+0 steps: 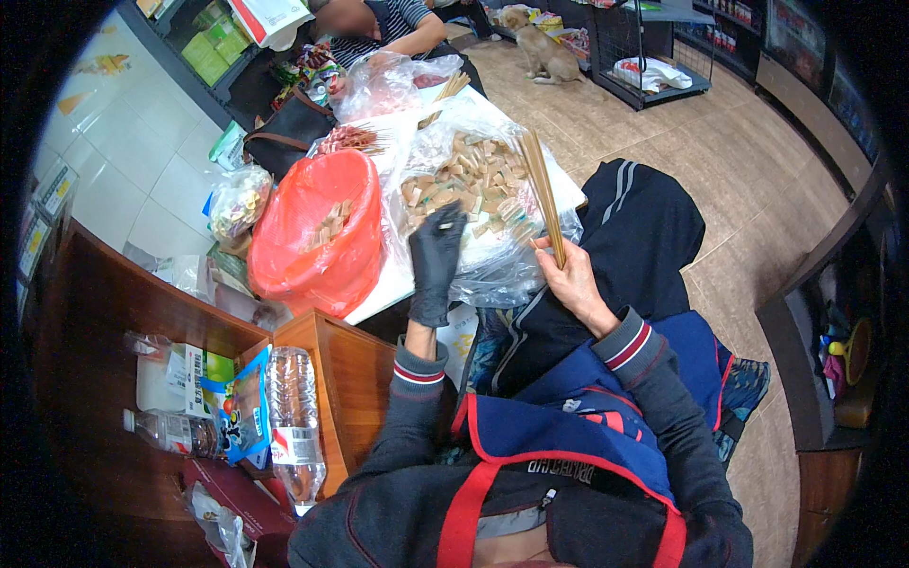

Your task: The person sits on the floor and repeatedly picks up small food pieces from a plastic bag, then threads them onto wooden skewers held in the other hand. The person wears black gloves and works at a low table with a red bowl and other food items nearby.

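My left hand (434,259) wears a black glove and is over the near left edge of a pile of flat brownish food pieces (483,170). Its fingers are curled, and a small pale spot shows at them; whether they grip a piece is unclear. The pieces lie on clear plastic sheeting (490,280) spread over a white table (389,290). My bare right hand (574,280) grips a bundle of bamboo skewers (545,202), which points away from me. Close to its thumb, a single skewer carries several pale, greenish pieces (517,216).
Left of the pile stands a basin lined with a red plastic bag (319,263), with some pieces inside. Skewered reddish meat (348,140) and more skewers (446,96) lie farther back. A person (383,35) sits across the table. A wooden cabinet (355,376) and bottle (295,419) are at left; a dog (543,50) sits beyond.
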### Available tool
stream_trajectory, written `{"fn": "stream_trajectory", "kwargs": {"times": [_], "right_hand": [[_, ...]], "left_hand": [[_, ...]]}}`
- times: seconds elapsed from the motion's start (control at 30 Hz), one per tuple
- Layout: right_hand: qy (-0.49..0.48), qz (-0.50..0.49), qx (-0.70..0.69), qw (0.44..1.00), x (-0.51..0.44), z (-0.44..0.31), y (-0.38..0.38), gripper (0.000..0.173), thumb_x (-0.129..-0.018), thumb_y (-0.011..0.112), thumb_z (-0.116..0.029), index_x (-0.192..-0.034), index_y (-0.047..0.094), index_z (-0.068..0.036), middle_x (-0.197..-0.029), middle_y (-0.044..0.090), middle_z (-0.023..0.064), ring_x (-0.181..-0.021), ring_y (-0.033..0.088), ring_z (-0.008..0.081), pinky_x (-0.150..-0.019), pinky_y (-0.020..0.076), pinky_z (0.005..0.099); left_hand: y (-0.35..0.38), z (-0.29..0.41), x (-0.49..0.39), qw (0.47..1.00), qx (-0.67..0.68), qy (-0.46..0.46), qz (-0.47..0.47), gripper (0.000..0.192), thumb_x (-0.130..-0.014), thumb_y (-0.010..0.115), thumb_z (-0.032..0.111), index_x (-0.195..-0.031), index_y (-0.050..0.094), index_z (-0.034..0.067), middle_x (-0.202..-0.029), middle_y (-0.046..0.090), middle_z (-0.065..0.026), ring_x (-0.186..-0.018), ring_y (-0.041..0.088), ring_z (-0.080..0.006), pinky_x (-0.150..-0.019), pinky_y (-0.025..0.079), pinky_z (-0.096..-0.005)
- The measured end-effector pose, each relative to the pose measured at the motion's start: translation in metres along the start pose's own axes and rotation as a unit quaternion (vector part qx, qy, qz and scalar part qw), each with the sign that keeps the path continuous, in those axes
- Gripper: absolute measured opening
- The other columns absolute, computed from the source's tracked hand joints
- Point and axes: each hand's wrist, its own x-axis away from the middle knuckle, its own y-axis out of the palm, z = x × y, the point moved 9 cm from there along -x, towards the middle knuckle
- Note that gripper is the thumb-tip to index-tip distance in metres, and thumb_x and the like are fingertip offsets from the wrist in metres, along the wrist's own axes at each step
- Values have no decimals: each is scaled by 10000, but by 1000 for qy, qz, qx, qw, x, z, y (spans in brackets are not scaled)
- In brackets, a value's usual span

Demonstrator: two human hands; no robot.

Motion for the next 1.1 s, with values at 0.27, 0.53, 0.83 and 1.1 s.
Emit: {"fn": "stream_trajectory", "kwargs": {"times": [0.27, 0.53, 0.83, 1.1], "right_hand": [[-6, -17, 31, 999, 2, -3, 0, 162, -853, 575, -110, -954, 608, 12, -560, 481, 12, -498, 437, 71, -457, 361, 256], [-6, -9, 8, 1000, 1, -2, 1, 155, -863, 570, -98, -954, 607, 21, -576, 502, -5, -512, 439, 59, -471, 371, 242], [6, 13, -85, 996, 0, -1, -3, 152, -895, 571, -88, -1003, 604, 13, -627, 475, -65, -522, 384, 11, -458, 302, 178], [5, -25, -63, 998, 2, 0, 3, 150, -880, 569, -82, -986, 616, 13, -620, 496, -49, -532, 433, 36, -468, 352, 205]], "left_hand": [[-35, -25, 43, 868, -476, -95, 103, 899, -705, 743, 288, -1363, 250, -74, -1227, 416, -318, -1180, 372, -439, -982, 340, -441], [-37, -65, 27, 938, -296, -180, 23, 910, -728, 701, 228, -1394, 139, -35, -992, 579, -337, -908, 595, -435, -789, 466, -465], [-13, -87, -103, 942, 307, -131, 44, 425, -711, 664, 45, -1108, 533, -35, -1020, 583, -87, -891, 546, -196, -813, 455, -324], [-72, -40, 14, 946, -248, -183, 103, 855, -724, 729, 246, -1351, 258, -96, -1201, 479, -316, -1148, 453, -422, -973, 359, -446]]}}
